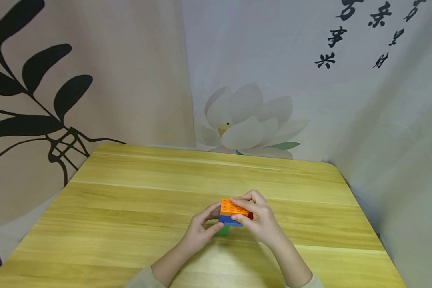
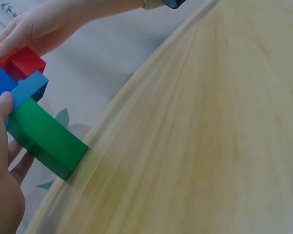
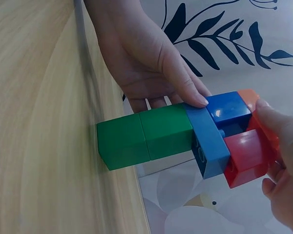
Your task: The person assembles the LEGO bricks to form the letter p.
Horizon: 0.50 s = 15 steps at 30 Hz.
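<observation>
Both hands hold a stack of toy building bricks above the middle of the wooden table. Two green bricks (image 3: pixel 168 131) form its lower part, one on the other. Above them lies a lighter blue brick (image 3: pixel 208 146), then a dark blue brick (image 3: pixel 229 108) and a red brick (image 3: pixel 247 152) side by side. An orange brick (image 1: pixel 226 206) tops the stack. My left hand (image 1: pixel 198 232) grips the stack from the left, thumb on the lighter blue brick, other fingers behind. From the right, my right hand (image 1: pixel 263 220) pinches the orange brick between thumb and fingers.
The wooden table (image 1: pixel 147 208) extends on all sides of the hands. Behind it hangs a pale cloth (image 1: pixel 151 80) printed with dark leaves, a lotus flower and black characters. More cloth (image 1: pixel 399 152) hangs along the right side.
</observation>
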### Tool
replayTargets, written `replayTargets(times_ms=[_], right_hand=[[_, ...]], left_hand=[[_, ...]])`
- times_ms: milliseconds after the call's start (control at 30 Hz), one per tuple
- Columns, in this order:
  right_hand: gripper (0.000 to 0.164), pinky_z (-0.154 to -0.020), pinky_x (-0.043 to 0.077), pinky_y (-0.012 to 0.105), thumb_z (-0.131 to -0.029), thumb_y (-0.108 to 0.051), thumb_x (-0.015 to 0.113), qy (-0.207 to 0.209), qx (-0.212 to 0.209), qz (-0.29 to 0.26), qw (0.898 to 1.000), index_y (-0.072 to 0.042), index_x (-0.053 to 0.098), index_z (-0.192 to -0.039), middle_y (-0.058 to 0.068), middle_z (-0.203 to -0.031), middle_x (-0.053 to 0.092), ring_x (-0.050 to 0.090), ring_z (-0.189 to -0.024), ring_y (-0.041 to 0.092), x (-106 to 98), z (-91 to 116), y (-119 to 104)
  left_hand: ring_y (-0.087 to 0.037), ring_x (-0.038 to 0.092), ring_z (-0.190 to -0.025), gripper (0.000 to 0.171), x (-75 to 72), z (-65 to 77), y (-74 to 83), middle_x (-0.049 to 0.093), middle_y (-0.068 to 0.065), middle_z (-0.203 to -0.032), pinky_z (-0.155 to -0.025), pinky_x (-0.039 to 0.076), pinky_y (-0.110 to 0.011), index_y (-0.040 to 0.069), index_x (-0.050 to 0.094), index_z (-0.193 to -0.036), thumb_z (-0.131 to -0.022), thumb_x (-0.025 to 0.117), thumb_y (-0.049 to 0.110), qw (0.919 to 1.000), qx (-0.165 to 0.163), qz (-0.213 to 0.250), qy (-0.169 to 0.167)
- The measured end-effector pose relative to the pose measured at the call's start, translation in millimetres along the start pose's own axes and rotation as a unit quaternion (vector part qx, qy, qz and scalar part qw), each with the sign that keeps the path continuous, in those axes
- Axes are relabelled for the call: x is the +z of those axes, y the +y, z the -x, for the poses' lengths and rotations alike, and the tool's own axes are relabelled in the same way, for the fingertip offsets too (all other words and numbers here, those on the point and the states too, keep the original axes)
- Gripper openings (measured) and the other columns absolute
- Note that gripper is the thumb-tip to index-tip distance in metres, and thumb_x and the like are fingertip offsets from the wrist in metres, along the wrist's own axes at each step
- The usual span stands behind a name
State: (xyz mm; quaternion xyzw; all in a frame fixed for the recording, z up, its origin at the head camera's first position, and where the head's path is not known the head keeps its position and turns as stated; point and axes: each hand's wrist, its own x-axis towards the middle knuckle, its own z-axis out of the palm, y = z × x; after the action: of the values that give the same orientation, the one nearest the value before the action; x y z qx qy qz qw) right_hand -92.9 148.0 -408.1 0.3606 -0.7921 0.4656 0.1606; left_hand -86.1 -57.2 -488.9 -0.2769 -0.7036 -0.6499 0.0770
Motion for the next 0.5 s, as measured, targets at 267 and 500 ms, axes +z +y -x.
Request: replayTargets(times_ms=[267, 500], right_hand=[[0.041, -0.054, 0.044, 0.02, -0.07, 0.016, 0.075, 0.029, -0.019, -0.044, 0.998, 0.008, 0.066, -0.109, 0.014, -0.099, 0.054, 0.048, -0.084, 0.019, 0.9, -5.9, -17.9], [0.04, -0.075, 0.051, 0.019, -0.068, 0.019, 0.074, 0.055, -0.015, -0.057, 0.997, 0.008, 0.067, -0.105, 0.015, -0.102, 0.056, 0.053, -0.099, 0.018, 0.8, -5.6, -26.3]], left_hand=[[-0.024, 0.061, -0.104, 0.052, -0.9, -0.5, 5.5, 0.06, -0.015, -0.123, -0.087, 0.051, -0.049, -0.003, 0.046, -0.136, -0.088, 0.065, -0.003, 1.0, -0.003, -0.005, 0.003], [-0.023, 0.062, -0.102, 0.049, -2.2, -3.8, 29.9, 0.06, -0.019, -0.121, -0.086, 0.05, -0.053, -0.006, 0.047, -0.134, -0.089, 0.064, -0.002, 1.0, -0.002, 0.002, -0.003]])
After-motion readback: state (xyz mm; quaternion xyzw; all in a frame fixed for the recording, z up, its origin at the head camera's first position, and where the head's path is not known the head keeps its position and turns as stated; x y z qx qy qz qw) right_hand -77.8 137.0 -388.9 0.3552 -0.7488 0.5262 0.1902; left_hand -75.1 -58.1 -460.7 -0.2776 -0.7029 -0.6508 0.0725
